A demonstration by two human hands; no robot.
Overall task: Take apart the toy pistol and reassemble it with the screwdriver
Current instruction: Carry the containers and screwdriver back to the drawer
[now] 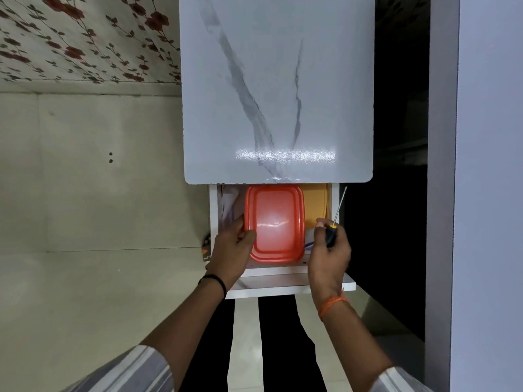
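Left hand (232, 242) grips orange container (275, 223) edge; right hand (329, 247) clasps screwdriver (333, 222); no legible writing

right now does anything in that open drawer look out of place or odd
Nothing looks spilled or broken. The left hand grips the orange container, which sits slightly askew in the drawer beside a yellow container. The right hand holds the screwdriver. No toy pistol shows.

The setting is a home interior. Indicators: floral wallpaper (85, 38), a tiled floor (99, 193), a marble-pattern table (277, 89) and an open drawer (283, 281) storing plastic food boxes (274, 224).
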